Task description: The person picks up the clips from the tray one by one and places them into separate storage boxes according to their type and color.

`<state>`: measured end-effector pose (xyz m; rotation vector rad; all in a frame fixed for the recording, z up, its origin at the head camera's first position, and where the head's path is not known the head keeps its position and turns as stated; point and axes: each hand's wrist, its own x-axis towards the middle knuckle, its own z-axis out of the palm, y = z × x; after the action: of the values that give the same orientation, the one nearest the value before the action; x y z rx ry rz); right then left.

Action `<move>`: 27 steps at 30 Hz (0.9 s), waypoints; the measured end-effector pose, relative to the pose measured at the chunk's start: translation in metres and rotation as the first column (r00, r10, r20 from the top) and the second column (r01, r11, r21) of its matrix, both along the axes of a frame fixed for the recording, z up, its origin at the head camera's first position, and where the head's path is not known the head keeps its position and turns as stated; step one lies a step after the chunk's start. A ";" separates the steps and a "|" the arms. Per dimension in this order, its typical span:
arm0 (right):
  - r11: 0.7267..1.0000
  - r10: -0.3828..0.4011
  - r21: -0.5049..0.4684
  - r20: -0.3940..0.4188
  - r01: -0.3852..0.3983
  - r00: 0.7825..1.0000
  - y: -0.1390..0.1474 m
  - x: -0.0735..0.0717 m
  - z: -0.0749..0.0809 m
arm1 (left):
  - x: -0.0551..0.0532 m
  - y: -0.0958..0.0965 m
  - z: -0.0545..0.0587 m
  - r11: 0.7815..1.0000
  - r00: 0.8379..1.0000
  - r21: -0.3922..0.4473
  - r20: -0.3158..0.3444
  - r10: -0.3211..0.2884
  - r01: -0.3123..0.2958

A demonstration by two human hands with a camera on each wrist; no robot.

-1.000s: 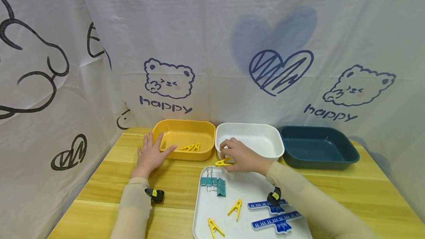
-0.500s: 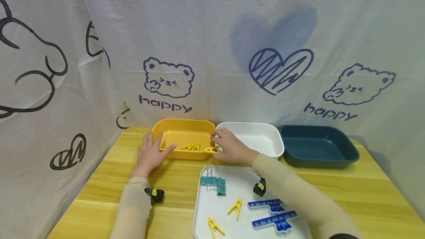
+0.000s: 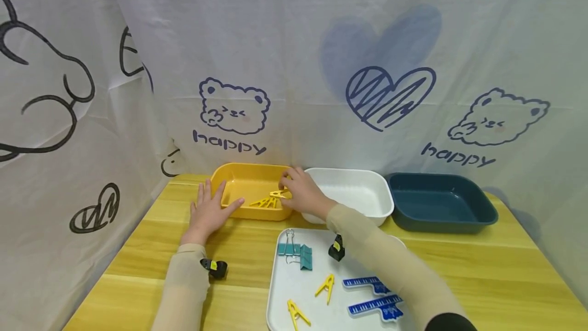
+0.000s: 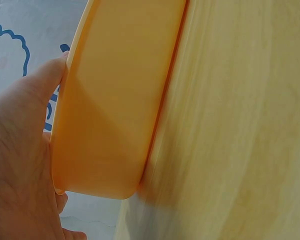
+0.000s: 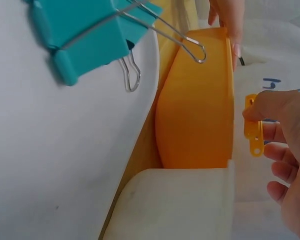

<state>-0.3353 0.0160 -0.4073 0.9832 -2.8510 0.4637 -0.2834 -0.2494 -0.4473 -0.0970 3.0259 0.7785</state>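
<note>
My right hand point(image 3: 303, 191) pinches a yellow clothespin point(image 3: 278, 194) over the right end of the yellow bin point(image 3: 243, 213). In the right wrist view the thumb and a finger squeeze that clothespin point(image 5: 254, 125) above the bin's rim level. Below it, a few more yellow clothespins point(image 3: 264, 203) lie inside the bin. My left hand point(image 3: 209, 213) rests on the bin's left front corner with fingers spread, thumb along the rim. From the left wrist, the hand point(image 4: 25, 145) lies against the rim of the bin point(image 4: 115, 110).
A white bin point(image 3: 353, 193) and a dark teal bin point(image 3: 441, 203) stand to the right in the row. A white tray point(image 3: 289, 280) in front holds teal binder clips point(image 3: 305, 257), two yellow clothespins point(image 3: 326, 288) and two blue ruler-shaped clips point(image 3: 374, 305). A printed curtain hangs behind.
My right hand has carried the clothespin leftward and away from me, from above the tray's far edge to over the yellow bin. The left hand has stayed in place.
</note>
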 end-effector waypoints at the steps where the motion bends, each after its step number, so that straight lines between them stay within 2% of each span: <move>1: 1.000 -0.012 0.000 0.005 0.012 1.000 -0.002 -0.002 -0.001 | 0.000 0.000 0.000 1.000 1.000 -0.001 0.002 -0.001 0.001; 11: 0.997 -0.081 -0.017 -0.037 0.081 0.996 -0.017 -0.030 -0.012 | 0.000 0.000 0.001 1.000 1.000 -0.004 0.003 0.000 0.000; 16: 0.995 -0.100 0.002 -0.003 0.100 0.995 -0.026 -0.038 -0.016 | 0.000 0.000 0.001 1.000 1.000 -0.010 0.001 0.002 -0.002; 27: 0.985 -0.173 0.044 0.075 0.170 0.982 -0.037 -0.045 -0.023 | -0.001 -0.001 -0.002 1.000 1.000 -0.019 -0.011 0.007 -0.007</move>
<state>-0.3807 -0.0213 -0.4302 0.7313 -2.9904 0.4432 -0.2848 -0.2504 -0.4489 -0.1043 3.0448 0.7536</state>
